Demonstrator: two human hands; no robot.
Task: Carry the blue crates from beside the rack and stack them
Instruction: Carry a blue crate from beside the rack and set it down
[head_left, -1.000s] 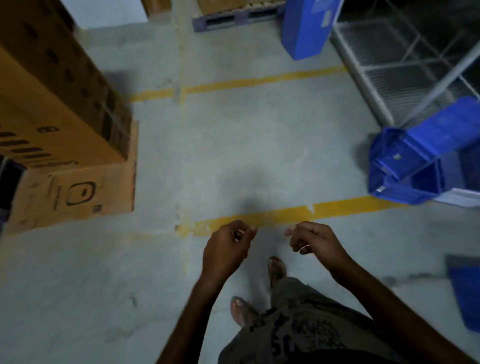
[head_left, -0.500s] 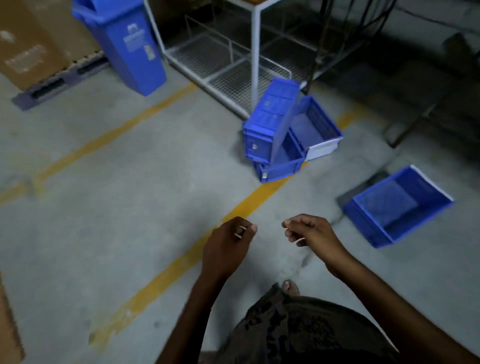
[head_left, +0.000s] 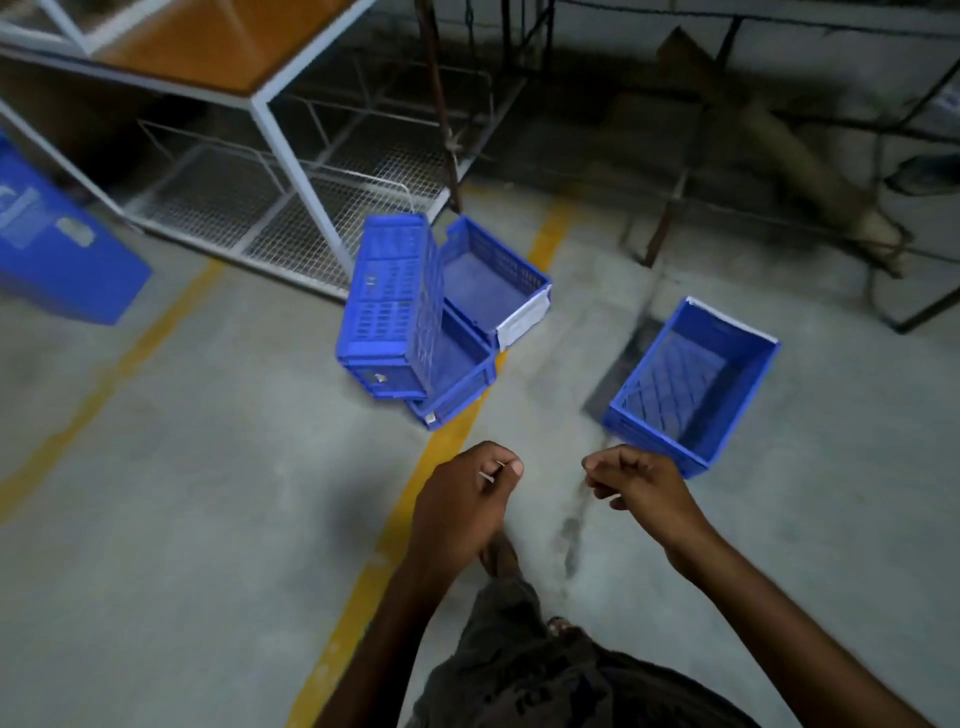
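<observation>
Three blue crates lie jumbled by the corner post of a white metal rack (head_left: 291, 150): one tipped on its side (head_left: 387, 306), one flat beneath it (head_left: 457, 374), one behind with a white label (head_left: 493, 275). A fourth blue crate (head_left: 691, 384) sits alone on the floor to the right, open side up. My left hand (head_left: 465, 499) and my right hand (head_left: 641, 483) hang in front of me with fingers curled, holding nothing. Both are short of the crates; the right hand is just in front of the lone crate's near corner.
A yellow floor line (head_left: 426, 467) runs from under me toward the crate pile. A large blue bin (head_left: 57, 260) lies at the left edge. Dark metal frames and a cardboard tube (head_left: 789, 150) crowd the floor at the back right. My feet show below the hands.
My view has swung right and closer to the crates, which now sit larger in the middle. The cardboard boxes at the left are out of sight. Both hands stay curled in front of me.
</observation>
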